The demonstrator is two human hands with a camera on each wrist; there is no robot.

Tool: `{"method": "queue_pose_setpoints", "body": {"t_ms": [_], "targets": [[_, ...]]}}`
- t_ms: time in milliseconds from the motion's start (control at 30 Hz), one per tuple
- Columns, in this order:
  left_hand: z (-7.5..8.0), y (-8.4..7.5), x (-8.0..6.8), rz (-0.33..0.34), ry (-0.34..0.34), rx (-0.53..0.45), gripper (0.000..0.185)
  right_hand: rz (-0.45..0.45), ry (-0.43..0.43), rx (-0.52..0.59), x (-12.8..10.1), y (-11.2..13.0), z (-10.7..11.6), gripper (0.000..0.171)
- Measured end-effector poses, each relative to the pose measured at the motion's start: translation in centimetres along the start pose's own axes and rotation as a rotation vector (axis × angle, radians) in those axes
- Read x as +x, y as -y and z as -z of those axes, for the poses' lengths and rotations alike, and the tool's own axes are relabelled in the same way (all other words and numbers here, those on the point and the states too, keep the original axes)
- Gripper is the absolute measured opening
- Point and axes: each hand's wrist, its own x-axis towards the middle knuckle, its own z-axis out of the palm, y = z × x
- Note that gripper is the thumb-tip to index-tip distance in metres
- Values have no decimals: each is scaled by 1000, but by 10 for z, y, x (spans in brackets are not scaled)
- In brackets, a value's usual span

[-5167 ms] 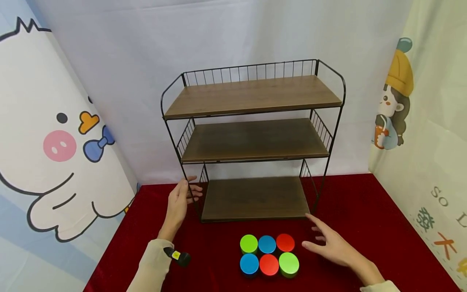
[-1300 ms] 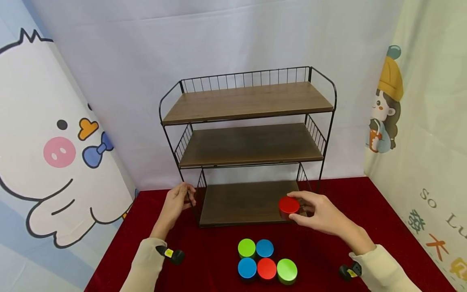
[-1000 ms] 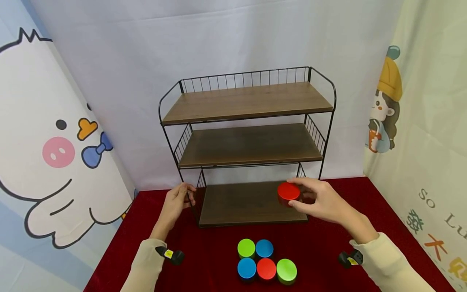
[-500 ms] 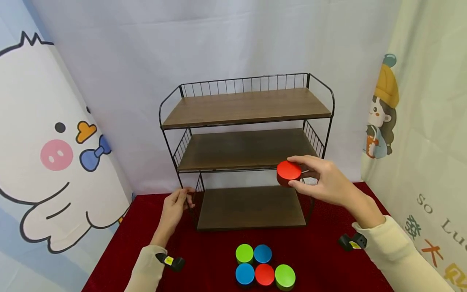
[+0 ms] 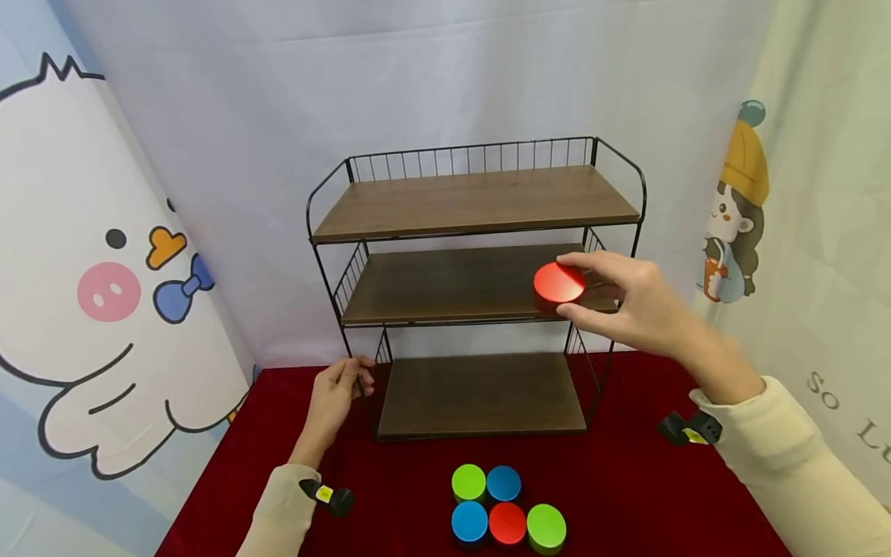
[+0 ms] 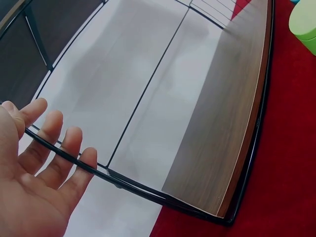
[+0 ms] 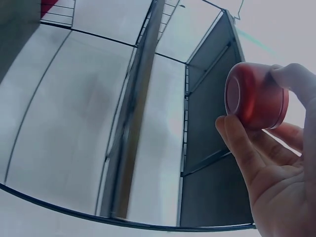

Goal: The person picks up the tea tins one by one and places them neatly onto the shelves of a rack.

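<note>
A three-tier black wire rack with brown wooden shelves stands on the red tablecloth. My right hand pinches a round red tin at the front right of the middle shelf; the right wrist view shows the red tin between thumb and fingers. My left hand rests with straight fingers against the rack's left front leg, and the left wrist view shows the fingers lying along the black wire. Several tins, green, blue and red, sit grouped in front of the rack.
Printed cartoon backdrops hang at left and right, with a white cloth behind the rack. The bottom shelf and top shelf hold nothing. Red tablecloth lies around the tins.
My right hand took a red tin from the group and raised it from the bottom shelf's height to the middle shelf's right end. My left hand stayed at the rack's leg.
</note>
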Motion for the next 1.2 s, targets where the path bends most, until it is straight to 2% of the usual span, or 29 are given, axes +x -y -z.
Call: {"method": "queue_pose_setpoints", "body": {"t_ms": [500,900,1200], "targets": [[1,-4,0,35,22,-10,46,19,-46,-16,40,12,32,59],[1,-3,-1,26,30,-15,46,-35,-68,-45,62,11,42,58],[1,-1,-1,32,26,-16,46,-107,-50,-132,72,4,42,56]]}}
